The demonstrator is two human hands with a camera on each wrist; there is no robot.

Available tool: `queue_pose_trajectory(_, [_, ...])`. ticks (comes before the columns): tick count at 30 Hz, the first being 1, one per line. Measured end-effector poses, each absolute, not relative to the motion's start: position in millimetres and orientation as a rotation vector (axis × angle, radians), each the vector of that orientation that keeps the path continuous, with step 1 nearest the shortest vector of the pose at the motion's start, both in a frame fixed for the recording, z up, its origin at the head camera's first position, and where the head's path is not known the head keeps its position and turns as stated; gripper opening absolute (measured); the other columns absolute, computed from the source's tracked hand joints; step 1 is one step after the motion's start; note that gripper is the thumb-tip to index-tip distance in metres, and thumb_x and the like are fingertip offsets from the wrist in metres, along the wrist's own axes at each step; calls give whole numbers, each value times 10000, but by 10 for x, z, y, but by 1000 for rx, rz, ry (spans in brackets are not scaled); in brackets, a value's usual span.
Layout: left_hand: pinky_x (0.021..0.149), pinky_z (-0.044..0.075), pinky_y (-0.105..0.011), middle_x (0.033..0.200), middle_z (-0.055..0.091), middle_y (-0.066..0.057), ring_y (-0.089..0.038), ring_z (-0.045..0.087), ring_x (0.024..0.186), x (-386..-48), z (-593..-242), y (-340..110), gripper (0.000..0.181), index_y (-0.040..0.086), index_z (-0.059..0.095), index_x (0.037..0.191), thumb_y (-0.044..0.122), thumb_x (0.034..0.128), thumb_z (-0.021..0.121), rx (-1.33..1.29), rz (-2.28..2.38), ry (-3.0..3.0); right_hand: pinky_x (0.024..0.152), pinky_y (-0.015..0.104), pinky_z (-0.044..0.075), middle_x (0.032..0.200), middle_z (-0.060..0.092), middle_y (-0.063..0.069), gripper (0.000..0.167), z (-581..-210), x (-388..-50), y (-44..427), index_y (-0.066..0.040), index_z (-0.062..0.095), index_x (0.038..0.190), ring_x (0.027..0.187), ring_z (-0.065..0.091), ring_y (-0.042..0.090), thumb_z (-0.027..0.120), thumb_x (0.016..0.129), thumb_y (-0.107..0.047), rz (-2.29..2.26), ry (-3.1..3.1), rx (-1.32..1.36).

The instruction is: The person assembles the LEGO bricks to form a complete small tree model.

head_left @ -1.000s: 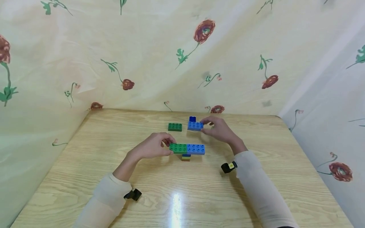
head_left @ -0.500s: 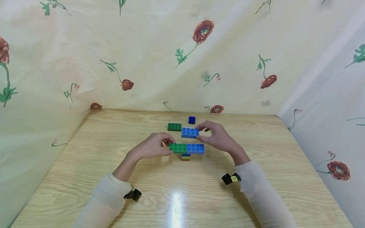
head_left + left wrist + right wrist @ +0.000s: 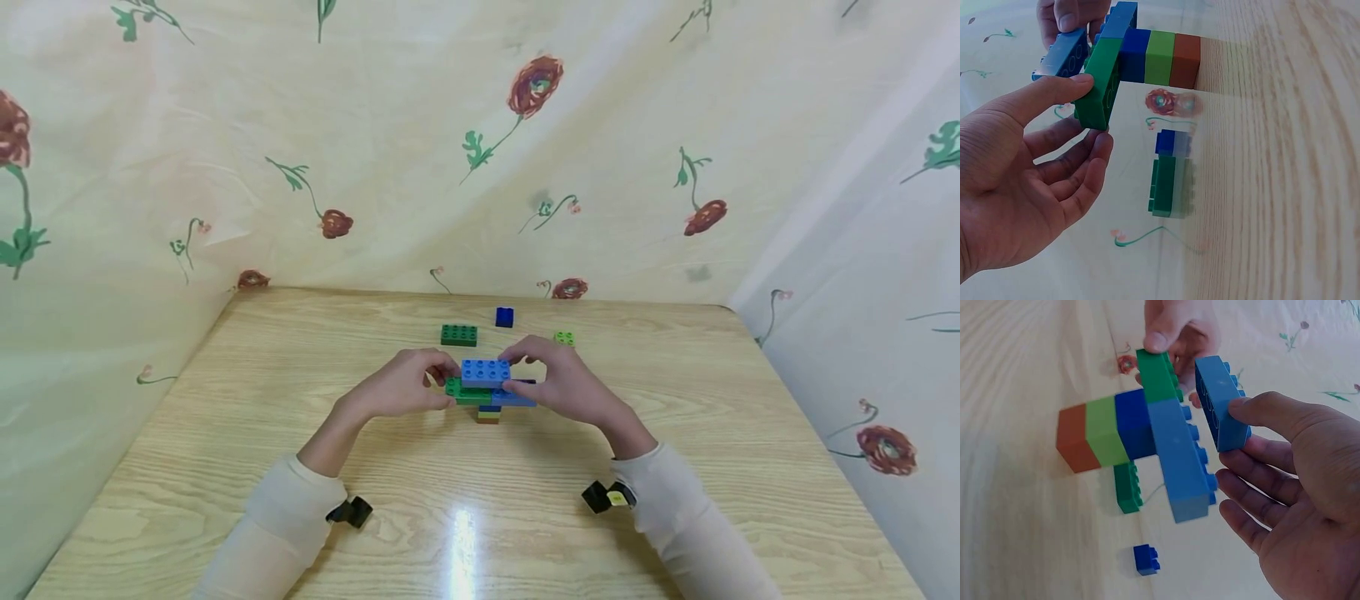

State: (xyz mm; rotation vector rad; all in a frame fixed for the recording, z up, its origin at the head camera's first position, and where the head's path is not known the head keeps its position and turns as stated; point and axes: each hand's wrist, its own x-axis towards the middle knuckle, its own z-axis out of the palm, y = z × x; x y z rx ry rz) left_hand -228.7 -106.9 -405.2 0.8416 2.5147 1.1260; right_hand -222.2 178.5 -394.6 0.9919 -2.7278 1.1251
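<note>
My left hand pinches the left end of a long green brick. That brick and a light blue one lie end to end across a column of a dark blue, a light green and a brown brick, brown at the bottom. In my right hand, thumb and fingers pinch a second light blue brick by its right end. The right wrist view shows a gap between it and the studs of the bricks below.
Farther back on the wooden table lie a dark green brick, a small dark blue brick and a small light green brick. A flowered cloth hangs behind the table.
My right hand has brought the light blue brick left and nearer, from beside the small dark blue brick to over the joined bricks. The small light green brick has come into view. My left hand keeps its place.
</note>
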Motion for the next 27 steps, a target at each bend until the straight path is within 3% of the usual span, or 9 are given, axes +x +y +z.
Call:
queue_pose_trajectory(4, [922,566,-377,1131,705,-69,-188,650,1028,-2294,-4060,-1068,361,54,693,1215,178,892,794,841,1129,2515,950,511,559,1165,741,18,338,-3991,-2187,1767,-113,718,1198,1040,660,198,830,882,-160,1127,-2743,988])
queue_pose_trajectory(11, [925,560,-373,1121,702,-57,-180,646,1022,-2297,-4060,-1064,350,64,690,1211,174,895,791,824,1131,2508,949,532,559,1164,728,38,342,-4049,-2169,1770,-107,716,1198,1081,646,324,831,880,-158,1170,-2767,963])
queue_pose_trajectory(19, [919,562,-365,1089,695,-63,-184,642,1011,-2298,-4078,-1060,354,52,687,1201,171,887,800,836,1161,2497,909,365,568,1160,707,20,336,-4084,-2149,1736,-121,702,1214,1057,642,202,813,903,-182,1104,-2775,965])
queue_pose_trajectory(27, [951,543,-404,1112,700,-43,-213,644,1043,-2322,-4113,-1066,362,71,689,1213,177,887,804,813,1159,2506,901,364,571,1145,705,21,336,-4071,-2143,1719,-114,696,1213,1038,641,166,810,907,-191,1059,-2782,976])
